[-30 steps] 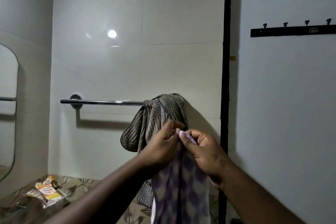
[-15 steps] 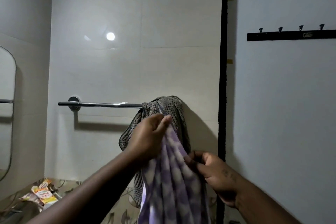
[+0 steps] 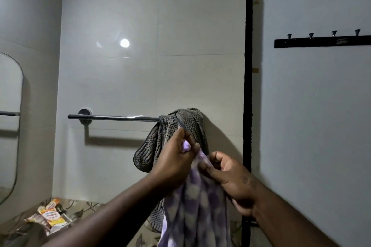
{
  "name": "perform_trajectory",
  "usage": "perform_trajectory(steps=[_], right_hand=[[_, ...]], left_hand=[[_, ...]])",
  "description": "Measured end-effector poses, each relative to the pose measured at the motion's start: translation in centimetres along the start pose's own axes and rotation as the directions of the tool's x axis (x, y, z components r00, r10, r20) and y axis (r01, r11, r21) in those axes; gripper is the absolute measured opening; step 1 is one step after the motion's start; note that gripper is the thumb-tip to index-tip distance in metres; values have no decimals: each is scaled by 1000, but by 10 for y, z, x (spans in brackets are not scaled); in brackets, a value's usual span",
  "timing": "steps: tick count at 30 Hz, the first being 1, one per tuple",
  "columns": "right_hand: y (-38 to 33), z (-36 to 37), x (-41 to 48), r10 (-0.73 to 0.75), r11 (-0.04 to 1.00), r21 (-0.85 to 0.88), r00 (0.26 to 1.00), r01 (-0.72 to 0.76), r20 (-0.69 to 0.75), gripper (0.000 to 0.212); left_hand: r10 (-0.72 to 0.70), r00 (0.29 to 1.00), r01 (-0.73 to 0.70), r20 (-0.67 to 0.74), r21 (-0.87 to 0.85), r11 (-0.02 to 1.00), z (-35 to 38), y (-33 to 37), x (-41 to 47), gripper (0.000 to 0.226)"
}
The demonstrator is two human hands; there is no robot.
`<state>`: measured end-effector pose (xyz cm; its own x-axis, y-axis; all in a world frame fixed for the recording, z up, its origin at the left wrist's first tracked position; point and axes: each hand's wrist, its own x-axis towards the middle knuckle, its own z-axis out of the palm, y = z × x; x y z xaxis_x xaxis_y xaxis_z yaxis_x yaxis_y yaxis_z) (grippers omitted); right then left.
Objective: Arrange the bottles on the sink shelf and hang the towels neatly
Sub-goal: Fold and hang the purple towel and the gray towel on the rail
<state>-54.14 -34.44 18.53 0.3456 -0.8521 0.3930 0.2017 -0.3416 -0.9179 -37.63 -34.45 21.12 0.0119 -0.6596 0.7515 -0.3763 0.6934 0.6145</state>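
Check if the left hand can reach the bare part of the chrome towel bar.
Probably yes: the left hand, gripping the purple checked towel, is near the chrome towel bar; nothing hangs left of the grey waffle towel.

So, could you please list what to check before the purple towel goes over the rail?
1. Left hand grips purple towel: ok.
2. Right hand pinches it: ok.
3. Rail bare left of grey towel: ok.
4. Grey towel neat: not ok, bunched at the rail's right end.
5. Purple towel's bottom hangs free: cannot tell, out of view.
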Motion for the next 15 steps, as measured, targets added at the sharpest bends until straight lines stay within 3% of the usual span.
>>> perform_trajectory(steps=[3,4,7,9,11,15], right_hand=[[7,-7,-6,9,990,-141,1000,-6,24,20],[9,-9,-7,-21,982,-187,1000,20,-6,13],[11,-9,-4,-192,938,-318,972,140,-138,12],[8,-6,1,-277,928,-302,945,217,-174,9],[7,-3,3,-308,927,-266,941,264,-138,9],[18,-2,-3,-230,875,-444,973,190,-37,12]], left_hand=[[59,992,-45,-115,126,991,-6,3,1,12],[58,995,-46,-84,140,989,-11,4,0,15],[-26,965,-60,261,315,947,-19,4,-2,39],[-28,941,-116,337,399,910,-17,5,-3,30],[29,973,-106,230,326,939,-16,8,2,28],[53,999,-54,11,146,988,-15,10,7,51]])
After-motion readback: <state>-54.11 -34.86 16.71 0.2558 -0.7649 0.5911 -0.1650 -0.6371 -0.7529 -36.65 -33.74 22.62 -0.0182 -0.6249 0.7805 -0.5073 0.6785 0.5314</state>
